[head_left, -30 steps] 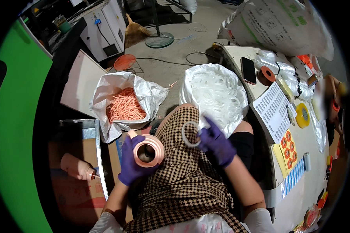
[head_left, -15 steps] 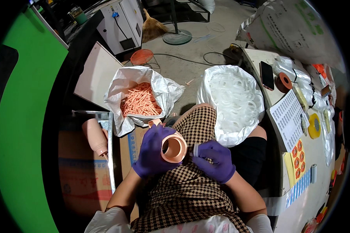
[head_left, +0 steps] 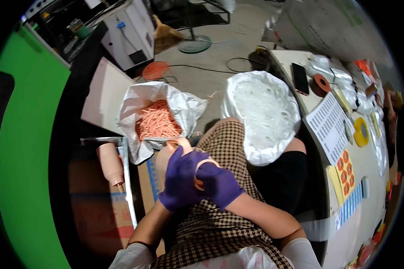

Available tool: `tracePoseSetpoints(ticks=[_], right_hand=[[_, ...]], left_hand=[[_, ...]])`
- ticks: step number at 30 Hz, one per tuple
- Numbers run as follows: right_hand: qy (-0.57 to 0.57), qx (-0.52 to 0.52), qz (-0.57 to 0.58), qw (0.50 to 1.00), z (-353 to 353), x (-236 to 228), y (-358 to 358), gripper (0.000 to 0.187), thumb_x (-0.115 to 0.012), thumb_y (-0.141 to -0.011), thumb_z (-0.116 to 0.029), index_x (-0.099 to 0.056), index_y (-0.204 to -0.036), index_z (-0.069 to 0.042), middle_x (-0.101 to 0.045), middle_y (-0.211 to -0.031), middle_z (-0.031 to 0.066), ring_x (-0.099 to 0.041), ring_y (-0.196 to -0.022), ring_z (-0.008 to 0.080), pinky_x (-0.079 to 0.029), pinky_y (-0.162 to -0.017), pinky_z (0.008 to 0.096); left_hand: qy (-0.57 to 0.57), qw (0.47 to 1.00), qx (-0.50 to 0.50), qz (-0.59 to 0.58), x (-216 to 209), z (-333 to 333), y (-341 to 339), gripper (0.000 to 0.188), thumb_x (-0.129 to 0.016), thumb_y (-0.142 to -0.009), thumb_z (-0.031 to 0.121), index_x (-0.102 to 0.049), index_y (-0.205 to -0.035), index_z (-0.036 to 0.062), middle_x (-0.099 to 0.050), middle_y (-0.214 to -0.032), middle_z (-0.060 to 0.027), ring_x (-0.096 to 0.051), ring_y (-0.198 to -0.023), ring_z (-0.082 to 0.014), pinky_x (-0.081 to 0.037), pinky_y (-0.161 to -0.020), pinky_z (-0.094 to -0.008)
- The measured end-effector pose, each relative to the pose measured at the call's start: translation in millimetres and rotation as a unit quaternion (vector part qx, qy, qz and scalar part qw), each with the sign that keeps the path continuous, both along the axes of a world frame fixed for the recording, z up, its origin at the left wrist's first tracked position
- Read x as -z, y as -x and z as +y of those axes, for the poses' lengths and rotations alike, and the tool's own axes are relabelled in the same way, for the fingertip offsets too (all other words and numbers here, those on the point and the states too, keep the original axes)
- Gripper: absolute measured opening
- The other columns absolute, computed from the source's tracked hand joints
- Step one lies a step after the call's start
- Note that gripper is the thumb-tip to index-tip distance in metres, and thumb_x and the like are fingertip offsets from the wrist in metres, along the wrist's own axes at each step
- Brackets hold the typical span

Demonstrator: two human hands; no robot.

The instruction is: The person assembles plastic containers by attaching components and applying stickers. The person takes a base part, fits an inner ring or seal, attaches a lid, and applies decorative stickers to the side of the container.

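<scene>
1 pale-pink hollow plastic vessel (head_left: pixel 163 162), seemingly unfinished, sits over the brown checked apron (head_left: pixel 222 141) in the purple-gloved left hand's (head_left: pixel 182 180) grip; the purple-gloved right hand (head_left: pixel 221 184) covers its mouth, grip impossible to tell. 1 pink plastic bottle (head_left: pixel 110 163) lies aside; translucent plastic rings (head_left: pixel 265 105) fill a white sack (head_left: pixel 258 156).

The left hand (head_left: pixel 179 181) grips a pink container (head_left: pixel 163 164), the right hand (head_left: pixel 221 184) at its mouth.

Left hand (head_left: pixel 182 181), right hand (head_left: pixel 221 184): purple gloves (head_left: pixel 224 190), wrist-length. Left sleeve (head_left: pixel 132 257) white, 7 o'clock; right sleeve (head_left: pixel 300 251) white, 5. Black-and-tan checked garment (head_left: pixel 222 226) at 6, pink-marked white cloth (head_left: pixel 242 259) below it. Black legwear (head_left: pixel 287 177) at 4, knee-length hem.
</scene>
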State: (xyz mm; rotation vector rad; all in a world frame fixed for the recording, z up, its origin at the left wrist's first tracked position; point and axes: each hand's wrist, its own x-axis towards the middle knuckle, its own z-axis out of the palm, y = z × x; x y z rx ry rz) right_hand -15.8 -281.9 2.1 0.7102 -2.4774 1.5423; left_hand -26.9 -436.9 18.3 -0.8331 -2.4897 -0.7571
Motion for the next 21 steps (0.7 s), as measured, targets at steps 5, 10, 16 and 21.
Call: tracePoseSetpoints(ticks=[5,10,16,21], right_hand=[[-0.096,-0.036,0.098,0.990,17,32,-6,0.011,-0.061,-0.086,-0.017,-0.062,-0.084,-0.007,-0.063,-0.079,0.0118,-0.067,-0.075,0.0265,-0.052,-0.065,0.0339],[-0.195,-0.164,0.113,0.960,75,21,-43,0.035,-0.054,-0.096,-0.013,-0.060,-0.129,-0.001,-0.067,-0.105,0.0160,-0.067,-0.090,0.0291,-0.054,-0.081,0.0388],[-0.086,0.371,0.107,0.918,265,-40,-182,0.027,-0.078,-0.081,-0.005,-0.074,-0.108,-0.006,-0.072,-0.110,0.0126,-0.066,-0.108,0.0328,-0.053,-0.093,0.0428],[-0.213,0.659,0.038,0.720,373,29,-311,0.042,-0.086,-0.071,-0.016,-0.074,-0.110,-0.009,-0.067,-0.107,0.0119,-0.064,-0.102,0.0294,-0.053,-0.088,0.0397]], left_hand=[[0.032,0.998,0.036,-0.047,-10,17,-2,0.060,-0.081,-0.071,0.033,-0.062,-0.121,0.0070,-0.065,-0.114,-0.0148,-0.064,-0.108,-0.0359,-0.038,-0.109,-0.0550],[0.145,0.986,0.068,0.047,-22,34,-10,0.059,-0.080,-0.079,0.034,-0.058,-0.118,-0.0035,-0.064,-0.114,-0.0145,-0.063,-0.110,-0.0343,-0.039,-0.108,-0.0574],[0.212,0.926,0.311,-0.039,-8,29,-37,0.033,-0.064,-0.092,0.037,-0.064,-0.124,0.0260,-0.066,-0.123,0.0023,-0.064,-0.112,-0.0189,-0.044,-0.099,-0.0505],[0.292,0.822,0.488,-0.036,60,73,-30,0.043,-0.052,-0.096,0.027,-0.054,-0.138,0.0377,-0.055,-0.144,0.0116,-0.058,-0.124,-0.0043,-0.050,-0.092,-0.0400]])
